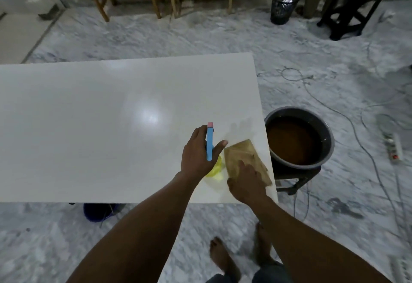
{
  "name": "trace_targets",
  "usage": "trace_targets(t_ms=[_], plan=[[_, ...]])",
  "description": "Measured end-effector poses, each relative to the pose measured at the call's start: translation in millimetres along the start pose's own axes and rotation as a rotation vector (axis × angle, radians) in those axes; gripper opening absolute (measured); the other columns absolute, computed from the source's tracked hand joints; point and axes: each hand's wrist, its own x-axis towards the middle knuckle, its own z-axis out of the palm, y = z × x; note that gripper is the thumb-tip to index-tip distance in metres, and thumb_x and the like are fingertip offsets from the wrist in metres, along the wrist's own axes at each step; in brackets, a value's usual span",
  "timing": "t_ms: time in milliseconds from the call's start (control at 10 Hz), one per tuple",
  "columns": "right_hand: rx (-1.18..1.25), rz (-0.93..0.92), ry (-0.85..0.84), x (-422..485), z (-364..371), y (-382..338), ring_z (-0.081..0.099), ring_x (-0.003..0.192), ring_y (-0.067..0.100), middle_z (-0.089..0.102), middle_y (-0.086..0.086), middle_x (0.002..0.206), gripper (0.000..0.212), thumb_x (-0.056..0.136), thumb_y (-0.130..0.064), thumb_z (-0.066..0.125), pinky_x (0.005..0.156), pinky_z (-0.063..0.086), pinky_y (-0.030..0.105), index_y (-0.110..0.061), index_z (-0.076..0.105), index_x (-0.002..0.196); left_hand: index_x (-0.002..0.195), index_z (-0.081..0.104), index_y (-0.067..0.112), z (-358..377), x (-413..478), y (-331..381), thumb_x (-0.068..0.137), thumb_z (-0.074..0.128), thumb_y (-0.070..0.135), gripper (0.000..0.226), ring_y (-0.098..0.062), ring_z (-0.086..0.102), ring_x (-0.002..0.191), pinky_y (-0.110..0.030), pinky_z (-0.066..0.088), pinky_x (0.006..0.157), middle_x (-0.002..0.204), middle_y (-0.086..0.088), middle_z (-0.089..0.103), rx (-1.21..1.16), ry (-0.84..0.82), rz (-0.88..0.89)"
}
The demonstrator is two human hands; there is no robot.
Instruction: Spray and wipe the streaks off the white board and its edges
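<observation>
A large glossy white board (100, 115) lies flat in front of me, with a lamp reflected near its middle. My left hand (198, 151) grips a spray bottle (210, 146) with a blue head, a pink nozzle tip and a yellow body, held above the board's near right part. Just right of it, my right hand (246, 182) presses flat on a folded tan cloth (243, 155) close to the board's right edge and near corner.
A grey basin (312, 122) of brown water stands on a dark stool right of the board. A blue bucket (98, 211) sits under the near edge. Cables and a power strip (395, 150) lie on the marble floor. A black bin (283, 6), ladder legs and my bare feet show.
</observation>
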Motion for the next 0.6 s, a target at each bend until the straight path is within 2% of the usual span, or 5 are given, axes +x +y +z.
trace_targets(t_ms=[100, 300, 400, 500, 600], plan=[[-0.077, 0.032, -0.053, -4, 17, -1, 0.012, 0.148, 0.040, 0.003, 0.013, 0.163, 0.078, 0.091, -0.049, 0.050, 0.115, 0.029, 0.052, -0.024, 0.013, 0.155, 0.135, 0.057, 0.013, 1, -4, -7, 0.091, 0.070, 0.063, 0.068, -0.013, 0.063, 0.091, -0.025, 0.053, 0.080, 0.114, 0.002, 0.067, 0.002, -0.006, -0.030], [-0.136, 0.032, -0.119, 2, 7, -3, 0.012, 0.145, 0.042, 0.005, 0.011, 0.160, 0.078, 0.089, -0.050, 0.053, 0.109, 0.035, 0.052, -0.027, 0.017, 0.154, 0.144, 0.050, 0.017, -4, -6, -12, 0.088, 0.078, 0.058, 0.074, -0.010, 0.062, 0.093, -0.004, 0.040, 0.074, 0.112, -0.001, 0.072, -0.066, -0.157, -0.087], [-0.208, -0.003, -0.193, 14, -6, 1, 0.022, 0.140, 0.042, 0.021, 0.015, 0.155, 0.066, 0.089, -0.045, 0.046, 0.110, 0.030, 0.053, -0.025, 0.028, 0.149, 0.158, 0.033, 0.021, -14, -1, -17, 0.076, 0.087, 0.061, 0.106, -0.024, 0.065, 0.114, -0.031, 0.056, 0.092, 0.134, -0.005, 0.063, -0.015, -0.316, -0.047], [-0.288, -0.068, -0.319, 32, -35, 1, 0.034, 0.140, 0.035, 0.036, 0.014, 0.154, 0.053, 0.101, -0.035, 0.039, 0.113, 0.030, 0.042, -0.016, 0.035, 0.150, 0.164, 0.006, 0.037, -42, 18, -28, 0.064, 0.094, 0.062, 0.135, -0.032, 0.062, 0.118, -0.053, 0.056, 0.101, 0.141, -0.005, 0.047, 0.293, -0.600, -0.080], [-0.162, -0.028, -0.253, 49, -87, -11, 0.039, 0.139, 0.033, 0.033, 0.011, 0.156, 0.064, 0.094, -0.036, 0.053, 0.112, 0.037, 0.041, -0.020, 0.033, 0.152, 0.162, 0.003, 0.042, -77, 50, -28, 0.070, 0.092, 0.057, 0.129, -0.038, 0.058, 0.128, -0.057, 0.051, 0.108, 0.146, -0.012, 0.044, 0.508, -0.658, -0.193]])
